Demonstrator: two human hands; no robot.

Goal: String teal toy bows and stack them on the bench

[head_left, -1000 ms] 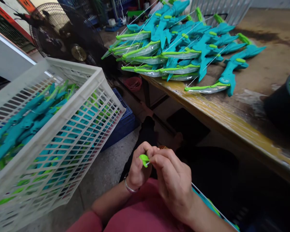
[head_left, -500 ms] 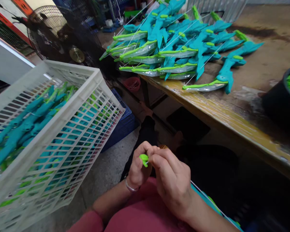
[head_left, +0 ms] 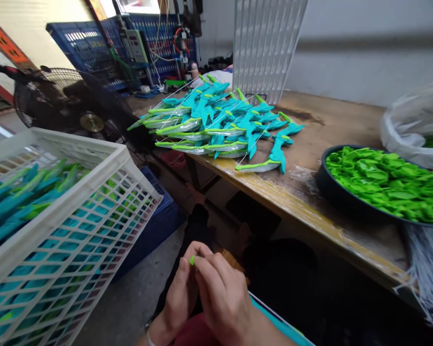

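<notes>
My left hand (head_left: pixel 180 290) is closed on a small bright green plastic piece (head_left: pixel 192 260), of which only a bit shows between the fingers. Pressed against it from the right, my right hand (head_left: pixel 223 293) has its fingers pinched together. Half a second ago a short white string showed between the piece and those fingertips; now my fingers cover it. Below my right forearm lies a teal toy bow (head_left: pixel 274 319) with a white string along it, mostly hidden. Both hands are low, over my lap, in front of the table edge.
Teal and green toy bows (head_left: pixel 220 120) are piled on the wooden table (head_left: pixel 332 115). A dark basin (head_left: pixel 324 185) of green pieces stands right, with white strings (head_left: pixel 427 269) hanging beside it. Left are a white crate (head_left: pixel 119 158) of bows and a fan (head_left: pixel 68 105).
The view has tilted up and turned right, bringing the basin and hanging strings into sight. My hands stay together, and the green piece is now more covered by my fingers.
</notes>
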